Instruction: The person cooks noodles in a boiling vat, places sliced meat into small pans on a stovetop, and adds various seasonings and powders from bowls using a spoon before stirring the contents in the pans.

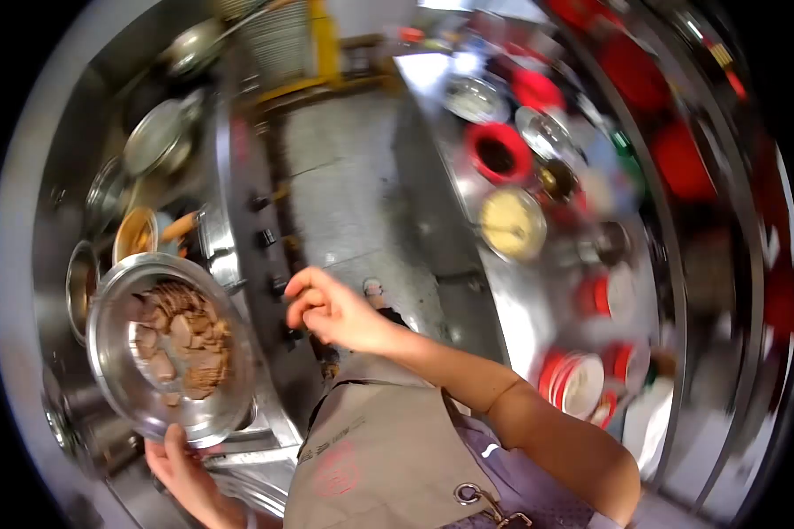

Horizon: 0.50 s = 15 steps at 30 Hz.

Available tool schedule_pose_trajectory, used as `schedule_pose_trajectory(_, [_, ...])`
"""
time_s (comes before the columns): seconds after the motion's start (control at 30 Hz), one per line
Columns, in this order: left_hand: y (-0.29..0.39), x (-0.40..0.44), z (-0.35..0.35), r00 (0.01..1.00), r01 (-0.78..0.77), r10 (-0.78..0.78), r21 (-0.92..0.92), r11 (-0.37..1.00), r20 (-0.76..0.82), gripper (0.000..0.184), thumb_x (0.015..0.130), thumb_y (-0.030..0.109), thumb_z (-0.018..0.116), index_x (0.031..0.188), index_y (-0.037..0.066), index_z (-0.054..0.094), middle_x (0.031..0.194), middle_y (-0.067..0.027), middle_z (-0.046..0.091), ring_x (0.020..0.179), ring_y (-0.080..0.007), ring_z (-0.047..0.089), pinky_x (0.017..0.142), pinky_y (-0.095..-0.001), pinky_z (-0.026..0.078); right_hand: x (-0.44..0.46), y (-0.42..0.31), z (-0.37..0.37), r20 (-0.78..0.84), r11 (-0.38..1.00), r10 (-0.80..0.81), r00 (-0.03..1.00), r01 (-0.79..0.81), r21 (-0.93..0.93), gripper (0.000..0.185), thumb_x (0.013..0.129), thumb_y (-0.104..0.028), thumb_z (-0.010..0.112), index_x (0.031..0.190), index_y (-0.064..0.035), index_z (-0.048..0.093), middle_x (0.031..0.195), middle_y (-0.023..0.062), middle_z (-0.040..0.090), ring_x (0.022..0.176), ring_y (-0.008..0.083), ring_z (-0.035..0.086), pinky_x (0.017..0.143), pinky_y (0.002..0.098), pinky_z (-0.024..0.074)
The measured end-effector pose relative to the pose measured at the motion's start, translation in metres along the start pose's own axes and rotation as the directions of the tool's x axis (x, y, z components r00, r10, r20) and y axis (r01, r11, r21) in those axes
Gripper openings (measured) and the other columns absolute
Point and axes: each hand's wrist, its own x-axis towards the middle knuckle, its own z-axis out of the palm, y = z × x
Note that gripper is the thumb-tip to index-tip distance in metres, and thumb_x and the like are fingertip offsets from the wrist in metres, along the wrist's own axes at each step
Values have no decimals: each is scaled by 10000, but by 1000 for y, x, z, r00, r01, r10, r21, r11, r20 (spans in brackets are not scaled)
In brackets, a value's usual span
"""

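Currently, a wide metal bowl point(115, 370) is being gripped at its near edge by the left hand point(183, 472), with the thumb being laid on the rim. The grip is being closed narrowly around the metal there; whether the bowl is also being supported from below cannot be told. Sliced meat point(185, 335) is being held inside it, the brown pieces being gathered mostly in overlapping rows toward the right side, while bare metal is being shown at the left. The bowl is being positioned over the cooking range, on the person's left, and an amber-coloured bowl point(134, 236) is being partly overlapped by its far edge. Just beside that, a wooden handle point(180, 227) is being seen.

Meanwhile, the right hand point(331, 310) is being held in the air, well apart from the metal bowl, near the row of dark knobs point(266, 238). Its fingers are being bent loosely, and nothing is being grasped by it. The grey floor point(326, 189) is being exposed between the range and a steel counter point(513, 304) on the right. There, a bowl of pale yellow food point(507, 222) is being set near a red bowl point(475, 157) in which something dark is being contained. A beige apron point(379, 458) is being worn.
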Motion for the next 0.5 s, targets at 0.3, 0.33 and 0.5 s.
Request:
schedule_pose_trajectory(0.3, [-68,-70,217,316,94,-268,251,963,910,296,855,80,477,1092,-97,493,951,-148,611,669,-177,632,494,-235,543,-227,75,-104,-874,991,94,477,-124,39,206,907,-160,451,928,-38,615,669,-21,535,588,57,466,540,222,406])
schedule_pose_trajectory(0.33, [-84,-78,242,178,17,-301,302,953,937,380,823,141,518,1096,-123,495,904,-165,626,625,-198,643,521,-258,552,-250,98,-117,-927,958,-244,284,-75,-275,157,885,-118,473,897,-33,605,675,-15,541,602,53,459,540,213,390])
schedule_pose_trajectory(0.5, [-156,-154,348,-118,194,-461,476,858,879,475,833,88,480,1229,-138,351,1039,-264,569,774,-306,659,608,-363,606,-320,49,-143,-916,848,-400,-29,-390,-358,314,846,-218,619,1049,12,552,704,50,576,604,107,514,543,253,420])
